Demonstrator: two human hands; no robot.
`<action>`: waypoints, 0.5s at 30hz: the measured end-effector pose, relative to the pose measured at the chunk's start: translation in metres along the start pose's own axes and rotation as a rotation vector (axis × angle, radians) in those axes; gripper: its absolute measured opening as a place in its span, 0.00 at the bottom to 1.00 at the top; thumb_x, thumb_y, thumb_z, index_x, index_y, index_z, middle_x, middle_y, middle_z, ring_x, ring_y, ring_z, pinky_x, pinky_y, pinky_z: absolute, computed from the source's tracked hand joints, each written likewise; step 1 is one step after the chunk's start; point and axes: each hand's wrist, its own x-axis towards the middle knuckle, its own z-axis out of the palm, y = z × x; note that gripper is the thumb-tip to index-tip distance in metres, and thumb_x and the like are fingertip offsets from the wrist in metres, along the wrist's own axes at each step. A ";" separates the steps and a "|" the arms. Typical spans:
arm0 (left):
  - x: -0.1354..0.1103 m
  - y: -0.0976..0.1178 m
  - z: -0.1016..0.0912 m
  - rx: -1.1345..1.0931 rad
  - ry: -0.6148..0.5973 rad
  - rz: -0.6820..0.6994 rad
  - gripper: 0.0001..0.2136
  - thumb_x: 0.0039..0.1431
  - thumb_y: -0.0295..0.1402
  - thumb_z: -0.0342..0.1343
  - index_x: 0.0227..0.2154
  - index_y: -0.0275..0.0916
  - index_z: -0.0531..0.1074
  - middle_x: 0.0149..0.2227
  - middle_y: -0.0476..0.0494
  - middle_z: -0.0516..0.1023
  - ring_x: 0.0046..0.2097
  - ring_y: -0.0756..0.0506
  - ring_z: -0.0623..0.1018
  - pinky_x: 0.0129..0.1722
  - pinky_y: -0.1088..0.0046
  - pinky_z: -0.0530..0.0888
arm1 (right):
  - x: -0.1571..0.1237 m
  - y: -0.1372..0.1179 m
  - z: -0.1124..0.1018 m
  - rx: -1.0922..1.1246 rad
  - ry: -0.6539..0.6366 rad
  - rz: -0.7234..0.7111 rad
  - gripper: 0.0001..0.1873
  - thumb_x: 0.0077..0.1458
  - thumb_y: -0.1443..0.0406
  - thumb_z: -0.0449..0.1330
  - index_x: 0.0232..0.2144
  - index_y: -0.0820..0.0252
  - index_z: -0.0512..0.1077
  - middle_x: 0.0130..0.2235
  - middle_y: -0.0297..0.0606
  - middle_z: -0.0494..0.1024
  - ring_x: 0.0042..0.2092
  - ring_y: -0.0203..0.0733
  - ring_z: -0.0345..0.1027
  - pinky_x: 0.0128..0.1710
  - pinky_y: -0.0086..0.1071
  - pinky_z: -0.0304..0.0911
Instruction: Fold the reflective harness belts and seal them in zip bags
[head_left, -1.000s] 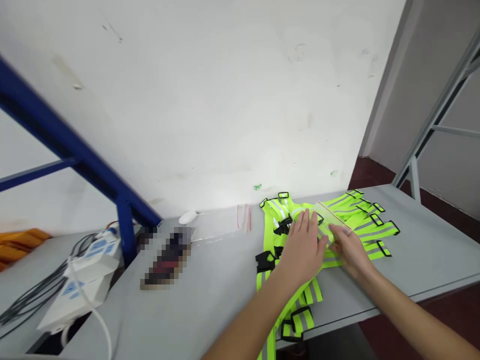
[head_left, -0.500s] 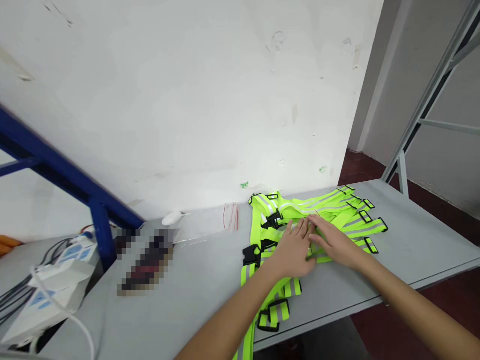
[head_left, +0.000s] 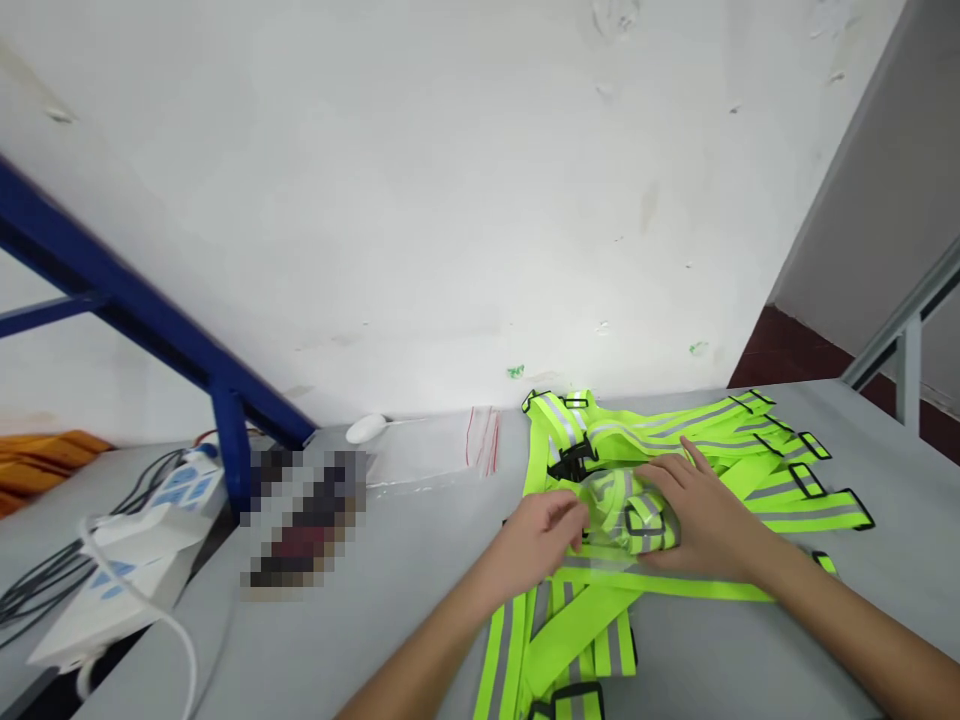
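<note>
A rolled-up reflective strap vest (head_left: 646,518), neon yellow-green with grey stripes and a black buckle, sits inside a clear plastic bag (head_left: 600,550). My right hand (head_left: 701,515) curves round the right side of this bundle, fingers over its top. At the bag's left edge, my left hand (head_left: 536,535) is closed in a pinch on the plastic; its fingertips are partly hidden. Beneath both hands, more reflective strap vests (head_left: 675,425) lie spread on the grey table, with black clips and slider buckles along them.
Clear zip bags with red seal lines (head_left: 420,450) lie flat near the wall, a white rounded object (head_left: 366,429) beside them. To the left are a pixelated patch (head_left: 307,525), a blue metal frame (head_left: 232,450), white power strips (head_left: 142,560) with cables, and orange material (head_left: 49,465).
My hands, which were together over the vests, have moved apart, and the bagged bundle now shows between them. The camera view has shifted, so the vests appear farther right.
</note>
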 end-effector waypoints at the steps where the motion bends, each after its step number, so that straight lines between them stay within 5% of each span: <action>1: -0.003 0.000 0.002 0.028 0.021 0.021 0.13 0.58 0.41 0.52 0.25 0.39 0.72 0.21 0.51 0.69 0.18 0.52 0.65 0.18 0.77 0.60 | 0.001 -0.002 0.001 -0.015 0.048 0.006 0.37 0.43 0.49 0.65 0.52 0.56 0.63 0.47 0.45 0.73 0.51 0.54 0.66 0.63 0.60 0.36; 5: -0.009 0.006 0.014 -0.157 0.087 0.112 0.18 0.57 0.44 0.56 0.47 0.42 0.72 0.39 0.42 0.77 0.38 0.44 0.76 0.34 0.72 0.73 | 0.001 -0.016 0.007 -0.088 0.268 -0.033 0.33 0.45 0.54 0.65 0.52 0.55 0.61 0.42 0.44 0.73 0.47 0.55 0.67 0.61 0.63 0.40; 8: -0.013 0.012 0.022 -0.376 0.071 0.134 0.21 0.55 0.43 0.59 0.50 0.42 0.69 0.48 0.40 0.75 0.48 0.42 0.75 0.47 0.65 0.72 | 0.005 -0.030 0.006 -0.103 0.353 -0.146 0.36 0.45 0.53 0.65 0.54 0.54 0.59 0.41 0.43 0.73 0.47 0.55 0.66 0.61 0.63 0.42; 12: -0.017 0.007 0.023 -0.402 0.040 0.201 0.21 0.49 0.39 0.64 0.45 0.38 0.70 0.43 0.41 0.76 0.44 0.42 0.75 0.45 0.66 0.72 | 0.021 -0.045 -0.009 -0.017 0.306 -0.100 0.42 0.44 0.47 0.66 0.57 0.57 0.58 0.47 0.49 0.71 0.50 0.58 0.65 0.57 0.58 0.53; 15: -0.018 0.000 0.021 -0.343 0.034 0.260 0.17 0.51 0.40 0.62 0.41 0.37 0.71 0.38 0.42 0.74 0.40 0.45 0.72 0.40 0.70 0.71 | 0.033 -0.055 -0.024 0.139 0.128 0.042 0.29 0.52 0.51 0.62 0.53 0.55 0.64 0.50 0.47 0.70 0.49 0.54 0.66 0.46 0.44 0.64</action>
